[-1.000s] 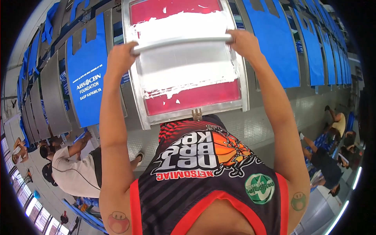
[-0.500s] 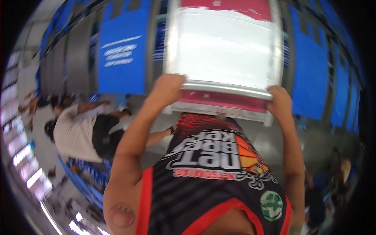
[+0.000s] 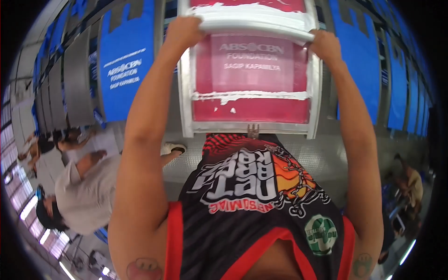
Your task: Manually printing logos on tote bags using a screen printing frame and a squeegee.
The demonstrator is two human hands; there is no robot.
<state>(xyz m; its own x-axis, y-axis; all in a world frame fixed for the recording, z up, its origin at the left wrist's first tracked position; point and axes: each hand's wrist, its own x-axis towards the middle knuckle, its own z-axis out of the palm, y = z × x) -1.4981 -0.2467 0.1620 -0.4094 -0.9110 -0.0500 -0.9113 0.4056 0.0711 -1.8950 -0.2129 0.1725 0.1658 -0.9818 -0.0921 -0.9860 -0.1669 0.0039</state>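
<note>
Room: we noted a workshop with a grey floor [image 3: 322,158] and long rows of boards along its far side. Far left: bright windows [image 3: 32,214], bent by the lens. Left: one co-worker [image 3: 86,200] in a pale shirt and dark cap. Left, beyond the co-worker: bare grey boards [image 3: 77,79], then a blue bag [image 3: 122,70] with white print, flat on its board. Left of centre: the left hand [image 3: 183,31], fingers curled tightly round the left end of a metal bar [image 3: 256,29]. Centre: the bar, lying crosswise over the upper part of a metal-edged frame [image 3: 186,93], directly ahead of the wearer's torso. Within the frame: red mesh [image 3: 252,109], pale lettering visible at its middle, white paste [image 3: 252,95] in a thin line below the lettering and a broad band beyond the bar. At the near edge: a small metal fitting [image 3: 253,131]. Below: the wearer's black sleeveless jersey [image 3: 270,186], red-trimmed. Right of centre: the right hand [image 3: 327,45], clenched round the bar's right end. Right: further blue bags [image 3: 358,74] in a row. Far right: we saw another person [image 3: 410,184], small and indistinct.
</note>
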